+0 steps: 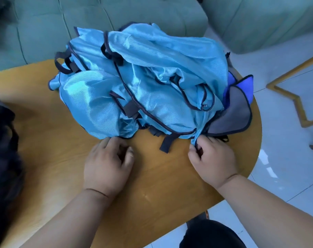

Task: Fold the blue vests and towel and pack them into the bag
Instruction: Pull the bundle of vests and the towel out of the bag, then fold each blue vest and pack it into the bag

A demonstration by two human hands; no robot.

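Because the right hand [213, 154] pinches just one hem corner of the blue vests [139, 83] heaped on the round table [152, 185], a tug could drag the tangled pile and towel [232, 111] off the edge, while the left hand [107, 161] rests loosely curled, holding nothing, and the dark bag [1, 149] waits at left.

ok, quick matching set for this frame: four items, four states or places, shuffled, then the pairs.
1. left hand
2. right hand
3. vest pile
4. grey and blue towel

A. heaped unfolded mid-table
B. pinching a vest edge
C. peeking out at the pile's right side
D. on the table, holding nothing

Pairs: 1-D, 2-B, 3-A, 4-C
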